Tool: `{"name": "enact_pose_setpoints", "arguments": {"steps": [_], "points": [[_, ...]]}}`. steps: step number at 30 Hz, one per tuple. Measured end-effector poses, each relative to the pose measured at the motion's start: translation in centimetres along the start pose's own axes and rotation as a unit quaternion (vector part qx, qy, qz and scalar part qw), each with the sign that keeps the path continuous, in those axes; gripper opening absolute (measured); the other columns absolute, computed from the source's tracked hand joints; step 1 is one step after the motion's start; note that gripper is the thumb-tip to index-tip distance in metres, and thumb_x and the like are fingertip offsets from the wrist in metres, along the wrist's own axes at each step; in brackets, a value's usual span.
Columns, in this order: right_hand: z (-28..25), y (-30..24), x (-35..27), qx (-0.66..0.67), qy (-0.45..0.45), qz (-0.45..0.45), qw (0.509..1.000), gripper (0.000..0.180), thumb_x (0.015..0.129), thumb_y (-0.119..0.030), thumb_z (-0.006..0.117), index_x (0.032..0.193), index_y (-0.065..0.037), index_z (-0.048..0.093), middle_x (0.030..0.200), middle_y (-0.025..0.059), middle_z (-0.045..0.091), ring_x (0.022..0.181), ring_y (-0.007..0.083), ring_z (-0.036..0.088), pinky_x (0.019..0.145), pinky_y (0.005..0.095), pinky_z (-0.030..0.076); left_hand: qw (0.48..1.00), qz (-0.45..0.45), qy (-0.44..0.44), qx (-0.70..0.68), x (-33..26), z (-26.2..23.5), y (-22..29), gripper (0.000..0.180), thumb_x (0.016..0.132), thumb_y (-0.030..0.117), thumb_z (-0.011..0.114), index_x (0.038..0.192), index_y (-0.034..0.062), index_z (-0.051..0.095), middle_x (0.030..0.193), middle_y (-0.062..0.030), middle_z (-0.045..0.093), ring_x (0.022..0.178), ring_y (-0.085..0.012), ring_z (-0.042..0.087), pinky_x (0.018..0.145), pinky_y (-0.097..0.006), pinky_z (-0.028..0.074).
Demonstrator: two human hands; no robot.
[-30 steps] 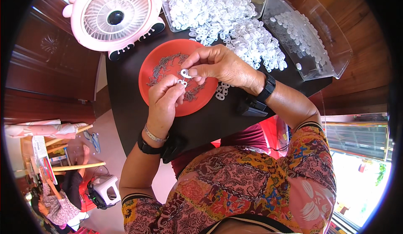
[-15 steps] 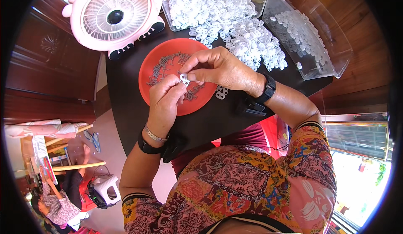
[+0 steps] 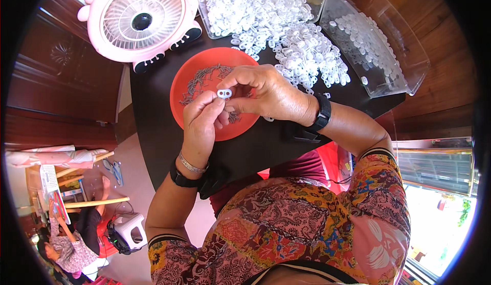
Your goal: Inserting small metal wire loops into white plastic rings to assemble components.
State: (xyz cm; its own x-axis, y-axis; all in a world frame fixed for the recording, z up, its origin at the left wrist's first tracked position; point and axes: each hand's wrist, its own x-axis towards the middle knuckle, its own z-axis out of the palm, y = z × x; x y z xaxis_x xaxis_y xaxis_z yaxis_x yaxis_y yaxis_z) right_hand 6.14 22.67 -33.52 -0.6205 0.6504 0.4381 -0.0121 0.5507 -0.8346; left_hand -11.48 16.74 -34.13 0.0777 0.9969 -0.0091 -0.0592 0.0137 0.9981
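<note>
Small white two-holed plastic clip [image 3: 224, 94] pinched between left hand [image 3: 202, 119] and right hand [image 3: 266, 93] fingertips, long axis sideways (above red round plastic dish [image 3: 184, 80]).

Two hands meet over the plate: the left hand [image 3: 202, 119] and the right hand [image 3: 268, 93], with one white clip [image 3: 224, 94] pinched between their fingers. One red plate [image 3: 197, 75] lies on the dark surface [image 3: 158, 126], carrying a scatter of small metal pins [image 3: 202, 76], too many and too small to count. One pink fan [image 3: 140, 19]. Two clear trays [image 3: 404, 60], each with white clips. One loose heap of clips [image 3: 307, 57], far too many to count. One wristband on each wrist.
</note>
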Motion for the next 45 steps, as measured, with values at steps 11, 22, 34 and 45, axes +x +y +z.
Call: {"name": "enact_pose_setpoints", "arguments": {"steps": [11,22,34,45], "points": [[-0.1,-0.3,0.2,-0.102,-0.002,-0.069,0.992,0.028,0.075,-0.004,0.075,0.101,-0.004,0.064,0.090,0.0083,0.066,0.081,0.0213,0.067,0.066,0.0301,0.053,0.999,-0.020,-0.043,-0.009,0.3,-0.6,-0.6,0.023,0.094,0.019,0.047,0.094,0.0004,0.061,0.073,-0.0045,0.060,0.061,-0.0102,0.056,0.055,-0.021,0.041],[0.2,-1.0,-0.2,-0.232,-0.007,-0.118,0.965,0.027,0.075,-0.010,0.070,0.099,-0.004,0.059,0.082,0.0123,0.062,0.079,0.0312,0.063,0.070,0.0395,0.051,0.998,-0.009,-0.016,-0.063,0.0,0.2,-0.5,0.029,0.094,0.022,0.046,0.093,-0.0023,0.062,0.075,-0.0058,0.063,0.063,-0.0103,0.057,0.056,-0.021,0.043],[0.1,-0.9,-0.2,-0.190,-0.021,-0.119,0.974,0.026,0.077,-0.008,0.072,0.099,-0.001,0.060,0.083,0.0122,0.066,0.076,0.0299,0.067,0.065,0.0354,0.054,1.000,0.011,-0.010,-0.016,-0.4,0.3,-0.4,0.028,0.094,0.020,0.047,0.084,-0.0015,0.061,0.069,-0.0045,0.060,0.060,-0.0091,0.054,0.054,-0.022,0.041],[-0.1,-1.1,-0.5,-0.268,-0.026,-0.130,0.954,0.025,0.076,-0.011,0.072,0.096,-0.001,0.061,0.081,0.0118,0.067,0.074,0.0298,0.067,0.064,0.0354,0.054,1.000,0.011,-0.014,-0.026,-0.7,0.8,-0.2,0.029,0.094,0.019,0.046,0.085,-0.0032,0.061,0.070,-0.0055,0.060,0.060,-0.0091,0.054,0.054,-0.021,0.041]]}}
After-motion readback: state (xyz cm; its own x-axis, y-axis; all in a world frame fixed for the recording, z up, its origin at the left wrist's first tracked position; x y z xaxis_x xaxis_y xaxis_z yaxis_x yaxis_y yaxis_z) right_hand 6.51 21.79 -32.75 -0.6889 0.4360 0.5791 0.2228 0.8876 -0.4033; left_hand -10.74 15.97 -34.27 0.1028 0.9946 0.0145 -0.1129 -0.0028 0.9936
